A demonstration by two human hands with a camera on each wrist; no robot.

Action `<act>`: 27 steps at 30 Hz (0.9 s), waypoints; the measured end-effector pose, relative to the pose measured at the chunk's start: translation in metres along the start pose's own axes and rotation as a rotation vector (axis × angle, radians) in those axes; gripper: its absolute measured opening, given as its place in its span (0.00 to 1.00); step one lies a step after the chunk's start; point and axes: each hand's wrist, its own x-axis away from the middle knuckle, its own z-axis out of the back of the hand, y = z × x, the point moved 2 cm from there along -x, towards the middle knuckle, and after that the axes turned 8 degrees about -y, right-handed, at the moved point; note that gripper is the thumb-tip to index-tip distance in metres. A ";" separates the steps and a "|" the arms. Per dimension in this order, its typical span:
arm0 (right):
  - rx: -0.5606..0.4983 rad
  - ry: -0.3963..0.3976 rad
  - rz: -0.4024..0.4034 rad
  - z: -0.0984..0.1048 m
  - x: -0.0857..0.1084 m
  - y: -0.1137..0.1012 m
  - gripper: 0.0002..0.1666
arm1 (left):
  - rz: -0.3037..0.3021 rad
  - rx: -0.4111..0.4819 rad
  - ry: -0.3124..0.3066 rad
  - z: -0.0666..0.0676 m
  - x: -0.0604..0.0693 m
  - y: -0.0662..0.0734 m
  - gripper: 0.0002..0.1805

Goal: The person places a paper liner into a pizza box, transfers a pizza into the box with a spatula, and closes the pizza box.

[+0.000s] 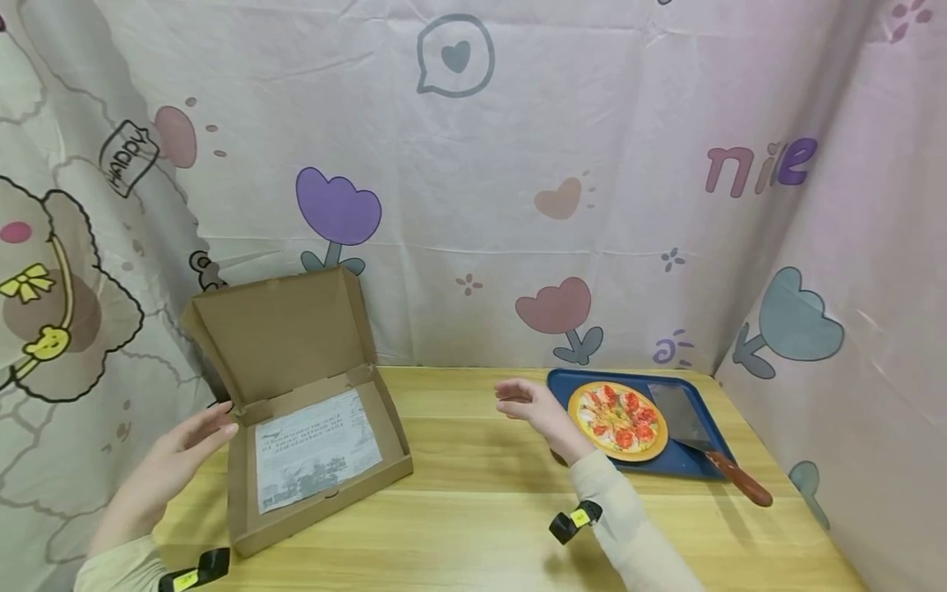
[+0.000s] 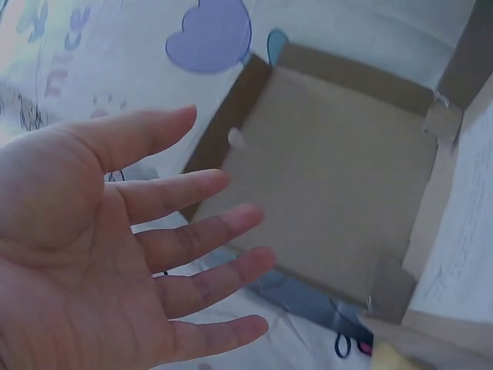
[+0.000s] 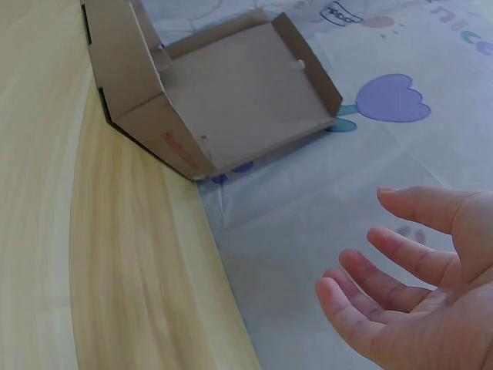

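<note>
Currently, left hand (image 1: 173,460) empty, fingers spread, at the box's (image 1: 325,504) 9 o'clock; whether it touches is hard to judge. Right hand (image 1: 543,415) empty, fingers apart, loosely bent, at the tray's (image 1: 654,469) 9 o'clock. Box at 8 o'clock, lid (image 1: 288,333) raised, printed paper (image 1: 318,452) inside. Tray at 4 o'clock, bearing red-topped pizza (image 1: 620,421) and spatula (image 1: 679,415). Pale wood table (image 1: 459,526); patterned curtain (image 1: 451,181) at 12.
</note>
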 end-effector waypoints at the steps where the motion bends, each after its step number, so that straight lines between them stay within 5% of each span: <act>1: 0.004 0.006 -0.009 0.002 0.002 -0.001 0.24 | -0.008 -0.004 0.013 -0.001 0.000 0.005 0.40; 15: 0.062 0.077 -0.078 0.032 0.035 0.000 0.25 | -0.144 -0.186 0.153 -0.025 -0.008 0.060 0.34; 27: 0.132 0.203 -0.116 0.058 0.062 0.005 0.25 | -0.266 -0.162 0.256 -0.046 -0.031 0.089 0.28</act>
